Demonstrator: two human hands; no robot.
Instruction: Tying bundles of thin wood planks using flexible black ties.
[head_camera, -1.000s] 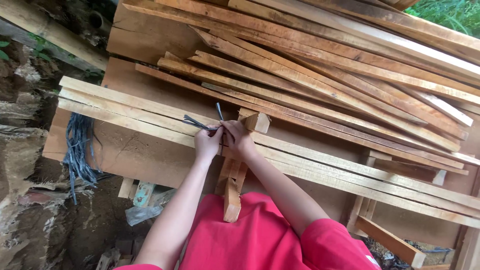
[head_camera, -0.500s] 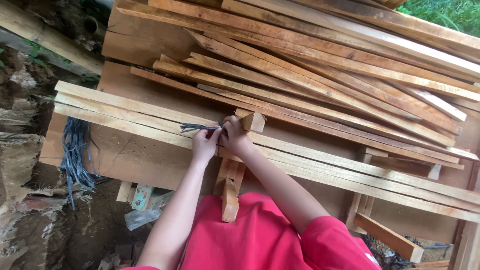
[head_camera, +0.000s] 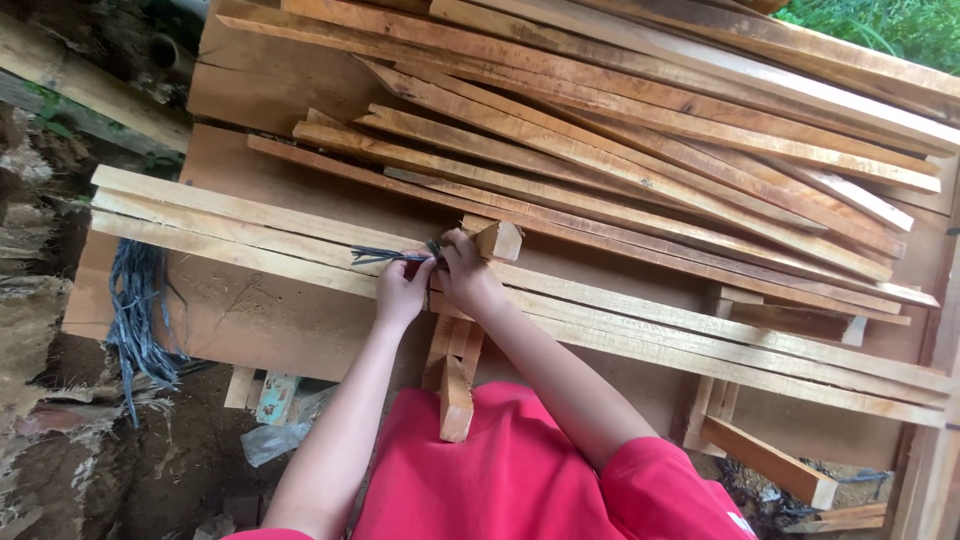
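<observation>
My left hand (head_camera: 400, 292) and my right hand (head_camera: 465, 272) meet on top of a bundle of long pale wooden slats (head_camera: 640, 315) that lies across a brown board. Both hands pinch a dark grey-blue plastic string (head_camera: 385, 256); its loose ends stick out to the left of my left hand. A short wooden block (head_camera: 497, 240) stands just right of my right hand's fingers. The part of the string under my fingers is hidden.
A large heap of long reddish slats (head_camera: 620, 150) fills the far side of the brown board (head_camera: 280, 310). A hank of the same grey-blue string (head_camera: 135, 310) hangs off the board's left end. Short wooden supports (head_camera: 455, 385) stand below the bundle, near my red shirt.
The upright string end seen a second ago has been pulled down; the ends now lie flat to the left. Both hands stay together on the bundle. The view has shifted slightly.
</observation>
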